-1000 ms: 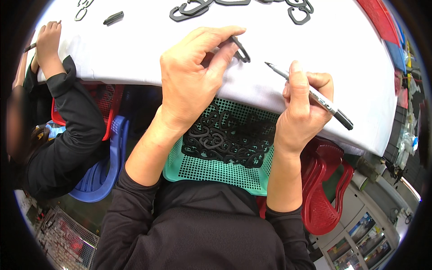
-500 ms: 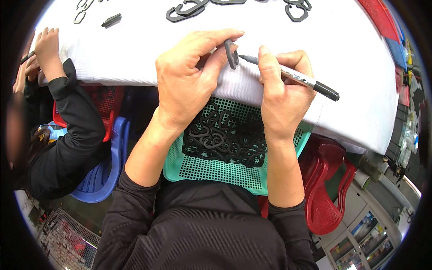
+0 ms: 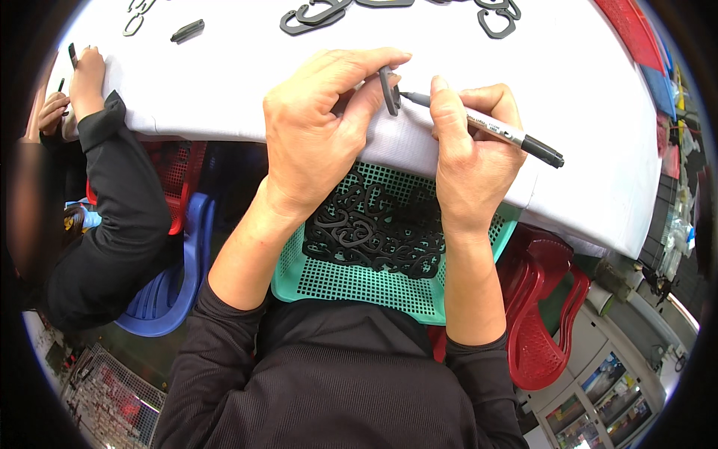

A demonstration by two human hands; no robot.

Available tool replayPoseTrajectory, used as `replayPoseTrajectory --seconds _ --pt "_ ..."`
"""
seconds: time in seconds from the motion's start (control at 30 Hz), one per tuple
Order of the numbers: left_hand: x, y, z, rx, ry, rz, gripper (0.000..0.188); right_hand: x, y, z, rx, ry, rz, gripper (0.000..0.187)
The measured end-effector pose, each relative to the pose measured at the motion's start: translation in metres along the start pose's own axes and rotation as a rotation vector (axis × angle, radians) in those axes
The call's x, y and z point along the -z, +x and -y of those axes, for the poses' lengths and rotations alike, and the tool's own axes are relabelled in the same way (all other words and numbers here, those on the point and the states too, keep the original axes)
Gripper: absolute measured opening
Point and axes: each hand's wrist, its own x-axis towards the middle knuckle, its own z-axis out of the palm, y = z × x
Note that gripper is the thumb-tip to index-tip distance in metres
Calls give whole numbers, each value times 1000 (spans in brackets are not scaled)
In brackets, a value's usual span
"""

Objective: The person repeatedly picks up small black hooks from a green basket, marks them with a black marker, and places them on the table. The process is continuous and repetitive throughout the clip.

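Observation:
My left hand (image 3: 321,127) pinches a small black carabiner-like clip (image 3: 388,91) between thumb and forefinger, above the near edge of the white-covered table (image 3: 224,82). My right hand (image 3: 475,150) is closed round a marker pen (image 3: 493,129) with a grey and white barrel and black end. The pen's tip points left and is at or very close to the clip; whether it touches I cannot tell. Below my hands, a green plastic basket (image 3: 359,288) rests at my lap, holding a heap of black clips (image 3: 366,232).
More black clips (image 3: 318,16) lie at the table's far side, with others (image 3: 496,21) to their right. A black pen cap (image 3: 187,31) lies at the left. A co-worker's hand (image 3: 88,78) holds a pen there. A blue chair (image 3: 191,262) and a red chair (image 3: 538,329) flank me.
My left hand and the clip have shifted very slightly right. My right hand and marker stay almost still. The co-worker's hand at the left has turned, its pen now pointing up.

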Motion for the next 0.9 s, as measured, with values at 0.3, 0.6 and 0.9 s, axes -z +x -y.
replayPoseTrajectory --seconds 0.3,0.6,0.9 --pt "16 3 -7 -129 -86 388 31 24 33 -2 139 87 -149 19" --pt "24 7 -6 -97 -236 470 41 38 108 -25 381 -733 42 41" --pt "19 4 -9 -60 -154 383 28 34 110 -24 351 -611 109 45"
